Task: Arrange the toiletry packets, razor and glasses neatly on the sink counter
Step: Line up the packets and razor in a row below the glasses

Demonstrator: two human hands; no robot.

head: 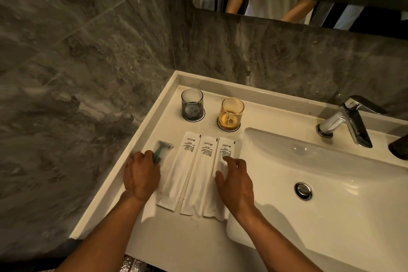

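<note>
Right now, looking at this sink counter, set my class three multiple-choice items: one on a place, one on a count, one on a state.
1. Where does the amber glass stand?
A. In the basin
B. Right of the grey glass, on a coaster
C. On the packets

2. How many white packets lie side by side?
A. Three
B. Five
C. One

3. What is the left hand doing?
A. Resting empty
B. Turning the tap
C. Holding the green-handled razor

Answers:
1 B: it sits on a coaster beside the grey one.
2 A: three printed sachets lie parallel.
3 C: its fingers close round the razor handle.
</note>
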